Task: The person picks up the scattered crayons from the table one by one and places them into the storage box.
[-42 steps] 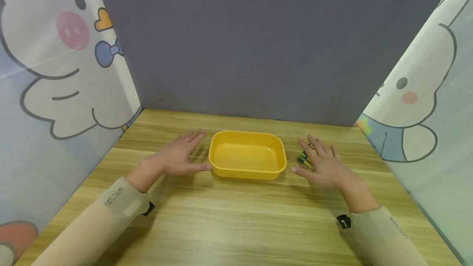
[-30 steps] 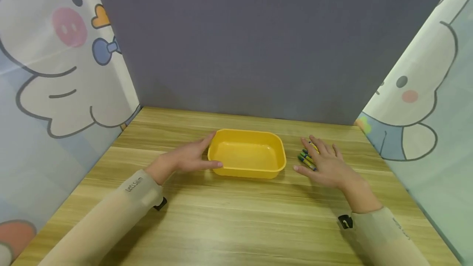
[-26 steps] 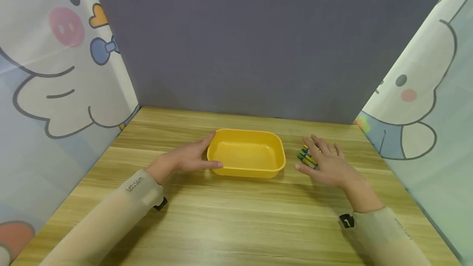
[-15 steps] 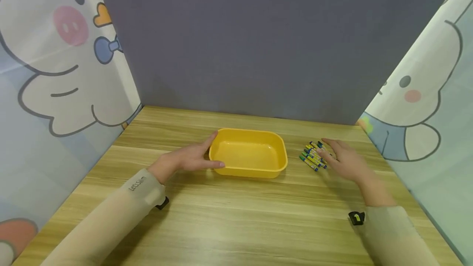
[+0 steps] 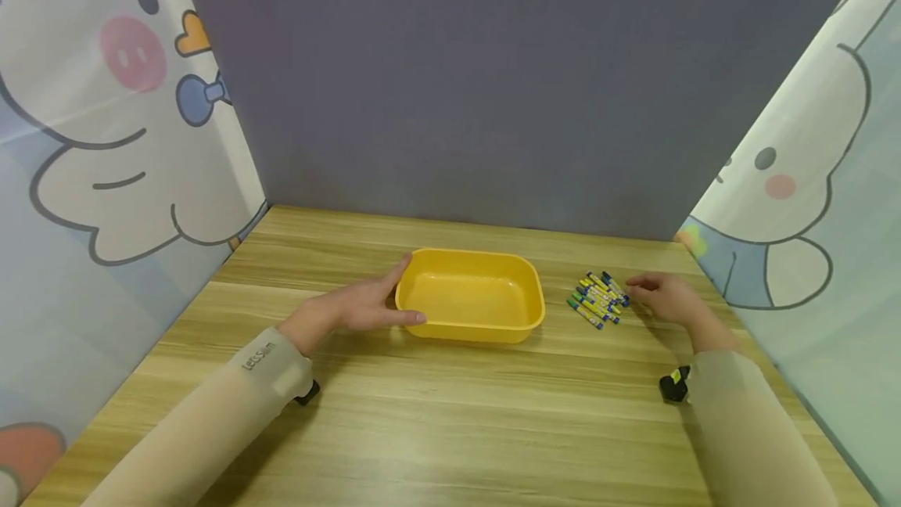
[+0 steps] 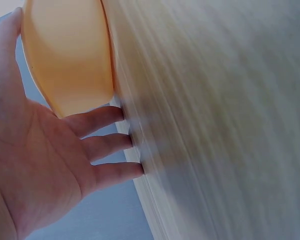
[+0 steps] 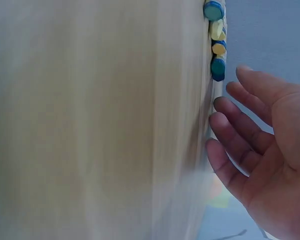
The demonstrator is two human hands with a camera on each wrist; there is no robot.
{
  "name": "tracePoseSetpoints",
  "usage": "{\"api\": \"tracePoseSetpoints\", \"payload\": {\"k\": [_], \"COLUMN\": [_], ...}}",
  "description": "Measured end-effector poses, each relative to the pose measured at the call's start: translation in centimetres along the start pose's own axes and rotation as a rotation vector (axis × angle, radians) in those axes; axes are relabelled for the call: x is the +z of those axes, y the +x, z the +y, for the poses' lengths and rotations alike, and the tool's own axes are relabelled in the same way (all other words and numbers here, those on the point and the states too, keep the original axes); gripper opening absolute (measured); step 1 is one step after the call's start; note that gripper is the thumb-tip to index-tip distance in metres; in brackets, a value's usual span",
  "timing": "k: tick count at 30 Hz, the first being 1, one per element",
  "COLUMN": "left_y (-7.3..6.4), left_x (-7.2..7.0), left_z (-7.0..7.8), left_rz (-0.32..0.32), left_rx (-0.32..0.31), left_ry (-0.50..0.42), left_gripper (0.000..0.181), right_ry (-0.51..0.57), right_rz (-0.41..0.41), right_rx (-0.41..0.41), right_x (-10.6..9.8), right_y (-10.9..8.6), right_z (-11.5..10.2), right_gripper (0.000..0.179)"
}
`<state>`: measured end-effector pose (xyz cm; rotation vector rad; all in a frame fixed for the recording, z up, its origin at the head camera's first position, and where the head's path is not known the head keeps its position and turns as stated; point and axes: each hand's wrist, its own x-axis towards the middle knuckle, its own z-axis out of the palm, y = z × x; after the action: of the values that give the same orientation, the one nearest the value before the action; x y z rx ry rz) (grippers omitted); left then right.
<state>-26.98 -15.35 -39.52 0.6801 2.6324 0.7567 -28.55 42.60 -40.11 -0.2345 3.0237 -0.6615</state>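
Observation:
A yellow plastic box (image 5: 470, 331) sits on the wooden table in the head view. My left hand (image 5: 362, 307) rests against its left end, thumb over the front rim and another finger at the back corner. In the left wrist view, straight fingers (image 6: 115, 172) reach down to the tabletop beside the box (image 6: 70, 65). To the right of the box lies a loose pile of crayons (image 5: 598, 302) in yellow and blue wrappers. My right hand (image 5: 669, 300) is just right of the pile. The right wrist view has its fingers (image 7: 235, 132) loosely bent, holding nothing, near the crayon ends (image 7: 218, 66).
The wooden table (image 5: 450, 421) runs back to a dark grey panel (image 5: 457, 84). Cartoon-printed sheets (image 5: 809, 178) stand along the left and right sides. A black band (image 5: 674, 386) shows at the right wrist.
My left hand has come in from the left to touch the box. My right hand has drawn off to the right, uncovering the crayons, and its fingers have bent.

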Motion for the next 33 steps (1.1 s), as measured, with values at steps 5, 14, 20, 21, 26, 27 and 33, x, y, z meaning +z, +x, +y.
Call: {"api": "tracePoseSetpoints", "payload": {"k": [5, 14, 20, 21, 26, 27, 33], "left_y": [0.1, 0.1, 0.1, 0.1, 0.1, 0.1, -0.1], "left_x": [0.1, 0.0, 0.0, 0.0, 0.0, 0.0, -0.1], "left_z": [-0.1, 0.0, -0.2, -0.2, -0.1, -0.1, 0.0], "left_rz": [-0.008, -0.018, -0.020, -0.021, -0.024, -0.025, -0.027], "left_rx": [-0.011, -0.021, -0.020, -0.020, -0.024, -0.025, -0.040], "left_ry": [0.009, 0.008, 0.015, 0.015, 0.008, 0.007, 0.006], "left_gripper": [0.128, 0.130, 0.124, 0.124, 0.125, 0.125, 0.125], "right_ry": [-0.008, -0.031, -0.033, -0.035, -0.014, -0.004, 0.055], "right_rz": [-0.009, 0.004, -0.002, 0.000, 0.015, 0.021, 0.069], "right_rx": [0.022, 0.003, -0.001, -0.002, 0.015, 0.020, -0.022], "right_x": [0.3, 0.1, -0.1, -0.1, -0.4, -0.5, -1.2], "right_y": [0.8, 0.6, 0.5, 0.5, 0.2, 0.1, 0.5], "right_z": [-0.1, 0.4, 0.6, 0.6, 0.3, 0.1, -2.6], "right_gripper": [0.040, 0.035, 0.036, 0.036, 0.035, 0.036, 0.039]}}
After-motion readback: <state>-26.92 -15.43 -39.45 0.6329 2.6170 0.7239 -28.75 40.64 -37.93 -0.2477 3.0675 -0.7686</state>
